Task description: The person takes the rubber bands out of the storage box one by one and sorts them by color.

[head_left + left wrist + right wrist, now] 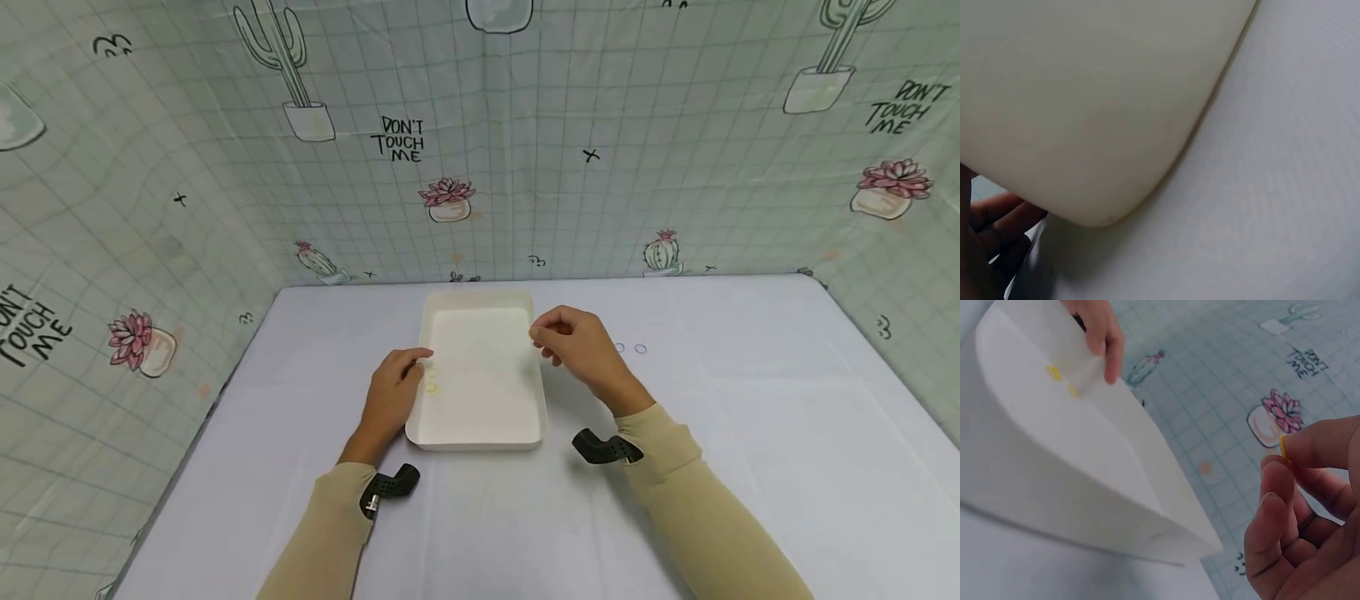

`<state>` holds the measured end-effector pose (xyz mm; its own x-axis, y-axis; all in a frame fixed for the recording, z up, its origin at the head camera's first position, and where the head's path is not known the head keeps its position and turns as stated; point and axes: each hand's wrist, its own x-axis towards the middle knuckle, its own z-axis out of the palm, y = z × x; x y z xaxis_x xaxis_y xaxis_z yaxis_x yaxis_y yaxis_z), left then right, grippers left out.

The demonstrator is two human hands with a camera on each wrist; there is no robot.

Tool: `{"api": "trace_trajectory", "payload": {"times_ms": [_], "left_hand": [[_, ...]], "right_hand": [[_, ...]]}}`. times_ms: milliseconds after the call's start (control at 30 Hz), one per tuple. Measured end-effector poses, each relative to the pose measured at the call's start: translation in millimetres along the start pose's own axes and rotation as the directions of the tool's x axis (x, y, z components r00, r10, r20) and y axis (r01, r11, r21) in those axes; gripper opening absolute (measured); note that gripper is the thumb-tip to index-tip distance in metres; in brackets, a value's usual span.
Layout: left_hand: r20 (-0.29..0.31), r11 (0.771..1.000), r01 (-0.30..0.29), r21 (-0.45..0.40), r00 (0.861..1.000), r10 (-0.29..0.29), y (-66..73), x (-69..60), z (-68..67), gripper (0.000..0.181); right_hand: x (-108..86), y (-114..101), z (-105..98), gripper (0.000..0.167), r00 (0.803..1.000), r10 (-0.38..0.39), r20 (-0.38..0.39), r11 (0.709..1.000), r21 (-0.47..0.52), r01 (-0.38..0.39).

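Observation:
A white tray (pixel 486 367) lies on the table, with small yellow rings (pixel 431 388) inside near its left wall. My left hand (pixel 390 393) rests at the tray's left edge, thumb and index finger at the rim; in the left wrist view its fingers (pixel 1013 222) show by the tray wall (pixel 1104 125). Over the tray's right edge, my right hand (pixel 587 350) pinches a small yellow ring (pixel 1284 449) between thumb and index finger, clear of the tray. Yellow rings (pixel 1054 372) also show inside the tray in the right wrist view.
Two small purple rings (pixel 641 349) lie on the white tablecloth (pixel 750 400) just right of my right hand, one partly beside the hand. A patterned curtain (pixel 510 208) hangs behind the table and along its sides. Each wrist carries a black camera mount.

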<state>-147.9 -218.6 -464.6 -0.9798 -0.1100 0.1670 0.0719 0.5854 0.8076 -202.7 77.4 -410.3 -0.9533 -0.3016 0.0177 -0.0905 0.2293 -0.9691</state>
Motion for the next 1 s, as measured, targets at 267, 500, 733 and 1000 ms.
{"api": "trace_trajectory", "payload": {"times_ms": [267, 500, 733, 1000], "left_hand": [[-0.002, 1.0, 0.015, 0.001, 1.0, -0.015, 2.7, 1.7, -2.5, 0.03], [0.009, 1.0, 0.015, 0.011, 1.0, -0.015, 3.2, 0.7, -1.6, 0.03], [0.013, 1.0, 0.013, 0.015, 1.0, -0.013, 1.6, -0.4, -1.1, 0.03], [0.01, 1.0, 0.007, -0.01, 1.0, -0.007, 0.6, -0.6, -0.4, 0.03]], "right_hand": [[-5.4, 9.9, -28.2, 0.023, 0.999, 0.042, -0.028, 0.998, -0.054, -0.043], [-10.5, 24.6, -50.2, 0.027, 0.993, 0.11, -0.053, 0.985, -0.126, -0.116], [-13.9, 46.7, -66.6, 0.026, 0.981, 0.162, -0.109, 0.963, -0.201, -0.182], [-10.0, 65.2, -67.4, 0.018, 0.984, 0.071, -0.164, 0.865, -0.482, -0.143]]}}
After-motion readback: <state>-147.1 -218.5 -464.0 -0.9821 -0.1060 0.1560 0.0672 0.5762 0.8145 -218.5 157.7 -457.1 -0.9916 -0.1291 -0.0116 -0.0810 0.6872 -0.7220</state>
